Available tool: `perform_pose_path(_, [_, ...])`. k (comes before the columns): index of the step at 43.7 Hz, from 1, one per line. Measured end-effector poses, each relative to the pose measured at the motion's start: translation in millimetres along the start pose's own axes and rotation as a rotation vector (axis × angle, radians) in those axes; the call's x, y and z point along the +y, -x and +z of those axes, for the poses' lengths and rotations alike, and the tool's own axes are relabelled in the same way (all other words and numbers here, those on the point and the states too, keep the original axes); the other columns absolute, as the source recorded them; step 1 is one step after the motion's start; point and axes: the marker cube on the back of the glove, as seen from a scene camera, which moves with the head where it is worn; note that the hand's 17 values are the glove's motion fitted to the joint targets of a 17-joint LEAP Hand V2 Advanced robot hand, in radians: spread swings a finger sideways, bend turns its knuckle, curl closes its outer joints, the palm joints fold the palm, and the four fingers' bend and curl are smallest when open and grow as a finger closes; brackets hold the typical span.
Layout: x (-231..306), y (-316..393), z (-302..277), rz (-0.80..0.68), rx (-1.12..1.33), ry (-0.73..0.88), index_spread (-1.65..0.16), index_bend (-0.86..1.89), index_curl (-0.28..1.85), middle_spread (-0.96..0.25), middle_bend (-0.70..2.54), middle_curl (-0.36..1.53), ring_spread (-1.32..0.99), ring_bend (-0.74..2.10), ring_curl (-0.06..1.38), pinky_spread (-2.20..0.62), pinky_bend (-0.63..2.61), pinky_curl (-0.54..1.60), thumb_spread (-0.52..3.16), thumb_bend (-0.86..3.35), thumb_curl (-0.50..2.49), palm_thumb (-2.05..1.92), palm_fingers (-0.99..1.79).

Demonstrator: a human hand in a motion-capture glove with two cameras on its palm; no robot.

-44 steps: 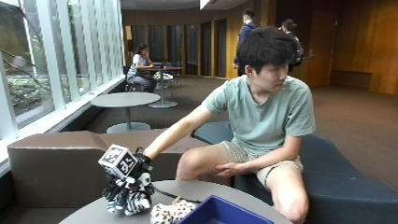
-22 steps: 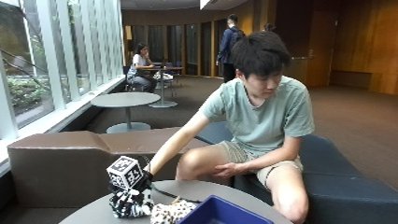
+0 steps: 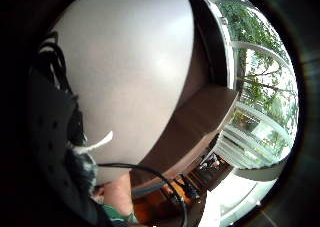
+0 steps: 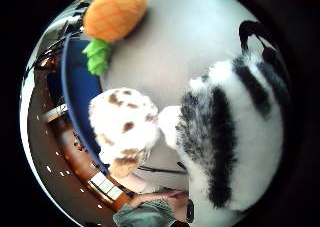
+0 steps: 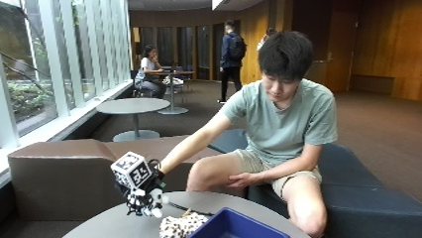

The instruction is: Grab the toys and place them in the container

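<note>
One striped plush toy (image 5: 146,202) is clutched in the gloved right hand (image 5: 139,184) above the tabletop (image 5: 198,201).
Spotted toy (image 5: 179,225) and pineapple (image 4: 115,13) apparently remain outside the blue container (image 5: 231,229).

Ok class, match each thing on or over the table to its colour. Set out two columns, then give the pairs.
Things:
1. held toy
2. leafy toy
3. container
4. table

Colours:
a. blue
b. grey
c. black and white
d. orange

Pairs: 1-c, 2-d, 3-a, 4-b
</note>
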Motion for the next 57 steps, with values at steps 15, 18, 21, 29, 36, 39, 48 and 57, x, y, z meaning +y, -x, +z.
perform_pose_path(15, [73.9, 28.7, -181.7, 0.0, -0.003, -0.243, -0.21, 0.58, 0.57, -0.25, 0.83, 0.52, -0.46, 1.12, 0.62, -0.32, 1.1, 0.48, 0.6, 0.06, 0.77, 0.57, 0.99])
perform_pose_path(18, [87.2, 42.5, -209.3, -0.009, -0.032, -0.314, -0.21, 0.6, 0.59, -0.24, 0.85, 0.54, -0.47, 1.13, 0.64, -0.32, 1.11, 0.49, 0.57, 0.05, 0.79, 0.58, 0.98])
perform_pose_path(21, [96.5, 69.8, -239.6, -0.049, -0.073, -0.389, -0.21, 0.61, 0.61, -0.24, 0.86, 0.56, -0.47, 1.15, 0.65, -0.33, 1.12, 0.49, 0.54, 0.04, 0.81, 0.57, 0.97])
perform_pose_path(29, [120.1, 143.5, -281.9, -0.169, -0.175, -0.531, -0.2, 0.63, 0.67, -0.24, 0.89, 0.6, -0.48, 1.17, 0.68, -0.33, 1.14, 0.51, 0.48, 0.03, 0.86, 0.58, 0.93])
perform_pose_path(36, [150.8, 182.0, -281.6, -0.236, -0.252, -0.569, -0.2, 0.64, 0.71, -0.23, 0.91, 0.64, -0.48, 1.18, 0.7, -0.33, 1.17, 0.52, 0.45, 0.01, 0.9, 0.59, 0.91])
perform_pose_path(39, [138.8, 224.8, -284.7, -0.292, -0.218, -0.578, -0.2, 0.64, 0.73, -0.23, 0.91, 0.65, -0.48, 1.19, 0.72, -0.33, 1.18, 0.52, 0.44, 0.0, 0.92, 0.59, 0.9])
perform_pose_path(48, [102.2, 320.2, -250.7, -0.348, -0.125, -0.448, -0.2, 0.64, 0.78, -0.23, 0.92, 0.68, -0.48, 1.19, 0.73, -0.33, 1.2, 0.53, 0.42, -0.01, 0.96, 0.59, 0.84])
perform_pose_path(57, [71.6, 362.1, -197.4, -0.316, 0.015, -0.035, -0.22, 0.33, 0.74, -0.14, 0.47, 0.57, -0.27, 0.79, 0.69, -0.15, 1.23, 0.55, 0.84, -0.11, 0.79, 0.21, -0.44])
